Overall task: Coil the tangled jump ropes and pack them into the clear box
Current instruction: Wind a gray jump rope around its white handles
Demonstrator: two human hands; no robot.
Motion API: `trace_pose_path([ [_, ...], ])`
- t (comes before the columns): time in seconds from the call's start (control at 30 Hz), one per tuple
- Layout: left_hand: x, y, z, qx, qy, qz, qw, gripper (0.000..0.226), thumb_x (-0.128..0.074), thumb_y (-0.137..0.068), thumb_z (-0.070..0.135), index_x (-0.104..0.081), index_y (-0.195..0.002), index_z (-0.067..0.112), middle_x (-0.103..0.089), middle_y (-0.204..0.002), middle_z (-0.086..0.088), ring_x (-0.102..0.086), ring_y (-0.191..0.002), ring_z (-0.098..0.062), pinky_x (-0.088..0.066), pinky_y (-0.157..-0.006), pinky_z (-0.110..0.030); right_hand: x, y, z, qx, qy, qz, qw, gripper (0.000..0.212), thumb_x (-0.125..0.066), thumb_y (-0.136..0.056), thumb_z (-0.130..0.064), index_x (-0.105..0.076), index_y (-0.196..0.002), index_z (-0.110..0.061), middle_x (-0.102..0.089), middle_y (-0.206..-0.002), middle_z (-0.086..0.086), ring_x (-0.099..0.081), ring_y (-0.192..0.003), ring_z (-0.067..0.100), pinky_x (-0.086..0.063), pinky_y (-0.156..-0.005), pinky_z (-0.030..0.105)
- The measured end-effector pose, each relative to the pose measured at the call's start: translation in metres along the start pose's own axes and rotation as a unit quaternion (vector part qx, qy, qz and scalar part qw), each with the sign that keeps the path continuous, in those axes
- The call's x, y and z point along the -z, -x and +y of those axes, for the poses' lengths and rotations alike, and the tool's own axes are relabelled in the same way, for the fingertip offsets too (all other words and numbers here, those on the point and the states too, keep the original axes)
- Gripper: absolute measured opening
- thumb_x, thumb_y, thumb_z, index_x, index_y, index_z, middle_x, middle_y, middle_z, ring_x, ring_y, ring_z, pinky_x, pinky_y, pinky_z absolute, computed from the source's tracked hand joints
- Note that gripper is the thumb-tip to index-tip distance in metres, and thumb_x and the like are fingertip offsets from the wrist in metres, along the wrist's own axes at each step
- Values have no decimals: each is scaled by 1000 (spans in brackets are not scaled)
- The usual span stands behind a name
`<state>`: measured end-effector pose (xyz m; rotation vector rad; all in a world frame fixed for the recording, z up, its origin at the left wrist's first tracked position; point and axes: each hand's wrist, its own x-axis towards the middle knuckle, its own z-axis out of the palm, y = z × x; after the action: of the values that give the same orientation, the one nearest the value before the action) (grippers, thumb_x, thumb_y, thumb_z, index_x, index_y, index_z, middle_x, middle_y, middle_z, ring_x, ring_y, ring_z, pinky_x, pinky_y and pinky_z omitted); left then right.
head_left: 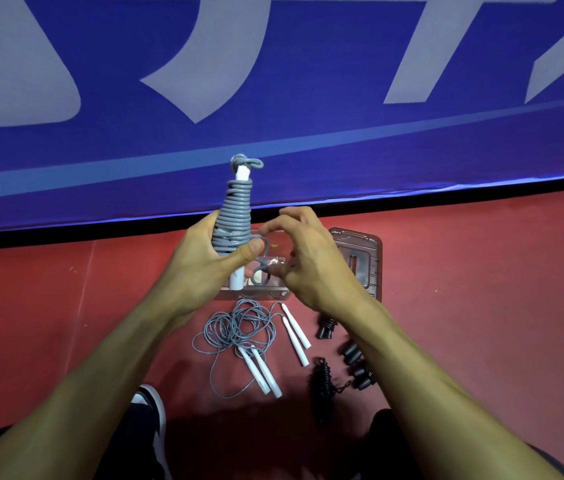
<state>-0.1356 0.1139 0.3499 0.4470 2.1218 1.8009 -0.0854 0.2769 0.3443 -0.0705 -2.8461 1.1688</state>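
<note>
My left hand (204,258) grips a grey jump rope (235,216) wound tightly round its white handles, held upright above the floor. My right hand (301,258) pinches the loose grey end of that rope beside the bundle's lower part. Behind my hands lies the clear box (256,294), mostly hidden, with its clear lid (367,258) to the right. A tangled grey rope (235,330) with white handles (261,372) lies on the red floor below my hands, and a second pair of white handles (296,336) lies beside it.
Black rope handles (353,355) and a coiled black rope (322,375) lie on the red floor at the right. A blue banner wall (273,98) stands just behind the box. My shoe (150,407) and knees are at the bottom.
</note>
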Motion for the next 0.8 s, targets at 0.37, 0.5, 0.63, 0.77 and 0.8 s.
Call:
trace_pose_path([
  [0.37, 5, -2, -2, 44, 67, -37, 996, 35, -78, -83, 36, -59, -101, 14, -58, -79, 11, -52, -72, -3, -46, -67, -17, 2, 3, -2, -52, 170, -6, 984, 14, -64, -97, -35, -69, -93, -23, -73, -84, -2, -63, -93, 24, -28, -97, 41],
  [0.5, 5, -2, -2, 67, 81, -44, 994, 29, -70, -75, 26, -59, -99, 13, -58, -81, 5, -53, -73, -7, -44, -67, -23, -6, 4, 5, -73, 227, -14, 971, 7, -63, -96, -24, -60, -93, -18, -68, -78, 1, -65, -88, 30, -11, -111, 53],
  [0.63, 6, -2, -9, 52, -35, -28, 998, 50, -76, -70, 43, -61, -109, 16, -71, -96, 1, -67, -88, -14, -55, -85, -38, -9, 7, 9, -55, 252, -33, 965, 15, -59, -93, -11, -52, -106, -13, -66, -79, 8, -65, -82, 36, -10, -112, 51],
  [0.77, 11, -1, -12, 42, -132, 1, 990, 57, -71, -64, 60, -60, -109, 27, -71, -106, 6, -69, -102, -19, -53, -96, -51, -7, 9, 2, -24, 165, -78, 983, 28, -58, -98, -19, -45, -121, -12, -69, -100, 18, -64, -90, 41, -50, -82, 47],
  [0.8, 12, -1, -12, 41, -150, 9, 988, 56, -70, -63, 61, -59, -107, 28, -71, -105, 8, -69, -100, -18, -53, -94, -51, -5, 10, 1, -22, 146, -76, 986, 31, -60, -97, -20, -46, -125, -13, -69, -103, 18, -64, -92, 41, -52, -79, 47],
])
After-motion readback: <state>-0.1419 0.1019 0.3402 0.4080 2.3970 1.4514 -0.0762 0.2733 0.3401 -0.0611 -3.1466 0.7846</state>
